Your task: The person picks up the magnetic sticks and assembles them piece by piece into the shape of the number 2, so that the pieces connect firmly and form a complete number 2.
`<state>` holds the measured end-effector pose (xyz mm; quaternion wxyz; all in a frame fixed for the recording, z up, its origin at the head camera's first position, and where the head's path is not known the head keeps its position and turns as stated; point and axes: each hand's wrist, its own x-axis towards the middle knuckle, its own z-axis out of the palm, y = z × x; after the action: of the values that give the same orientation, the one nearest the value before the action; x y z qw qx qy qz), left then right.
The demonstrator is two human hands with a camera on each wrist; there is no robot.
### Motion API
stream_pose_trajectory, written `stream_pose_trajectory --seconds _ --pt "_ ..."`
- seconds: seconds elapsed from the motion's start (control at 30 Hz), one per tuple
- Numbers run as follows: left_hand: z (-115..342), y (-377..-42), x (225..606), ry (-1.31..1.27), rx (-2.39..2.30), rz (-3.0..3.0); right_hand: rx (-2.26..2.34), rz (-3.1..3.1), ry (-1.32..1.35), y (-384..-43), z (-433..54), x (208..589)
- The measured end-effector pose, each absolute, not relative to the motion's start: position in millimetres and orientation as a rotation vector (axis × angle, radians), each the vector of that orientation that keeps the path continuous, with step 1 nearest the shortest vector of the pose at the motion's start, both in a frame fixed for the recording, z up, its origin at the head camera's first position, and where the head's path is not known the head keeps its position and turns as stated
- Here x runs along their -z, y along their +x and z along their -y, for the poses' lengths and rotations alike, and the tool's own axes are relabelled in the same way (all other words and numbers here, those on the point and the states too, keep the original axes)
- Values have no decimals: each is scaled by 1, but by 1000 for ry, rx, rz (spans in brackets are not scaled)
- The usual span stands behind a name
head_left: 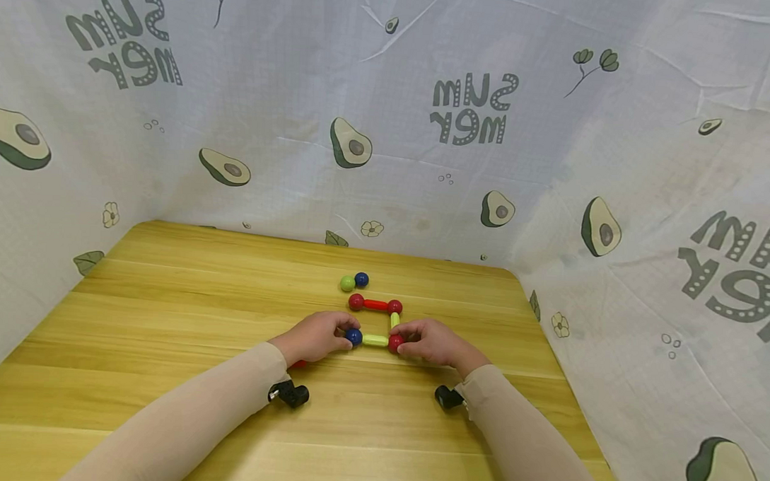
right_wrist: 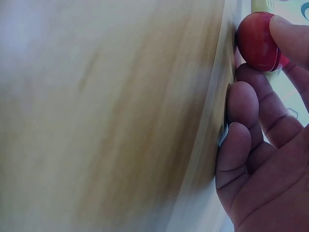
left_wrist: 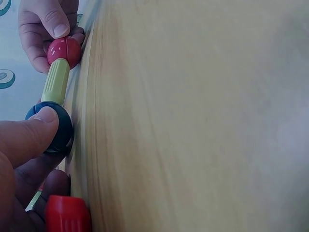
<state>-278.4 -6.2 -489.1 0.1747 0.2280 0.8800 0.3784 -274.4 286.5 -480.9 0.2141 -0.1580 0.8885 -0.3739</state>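
Note:
My left hand (head_left: 318, 335) pinches a blue ball (head_left: 354, 337) between thumb and fingers. A pale yellow-green rod (head_left: 376, 340) joins it to a red ball (head_left: 395, 343), which my right hand (head_left: 435, 343) pinches from the right. From that ball a second yellow-green rod (head_left: 395, 320) runs back to another red ball (head_left: 395, 307). A red rod (head_left: 376, 305) links this one to a red ball (head_left: 356, 302) on its left, so the pieces form a three-sided shape. In the left wrist view, a loose-ended red rod (left_wrist: 67, 215) shows beside my left hand's lower fingers.
Behind the shape, a green ball (head_left: 348, 284) and a dark blue ball (head_left: 362, 280) sit side by side on the wooden table (head_left: 166, 318). A white cloth (head_left: 288, 88) printed with avocados hangs around the table's back and sides.

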Motion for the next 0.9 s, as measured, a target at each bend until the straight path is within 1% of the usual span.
stream_pose_trajectory --seconds 0.53,0.9 --pt "12 -282 488 653 -1054 -2514 1032 -2467 -405 -274 -287 482" --pt "51 -287 476 612 -1064 -2453 1037 -2494 -401 -277 -290 485"
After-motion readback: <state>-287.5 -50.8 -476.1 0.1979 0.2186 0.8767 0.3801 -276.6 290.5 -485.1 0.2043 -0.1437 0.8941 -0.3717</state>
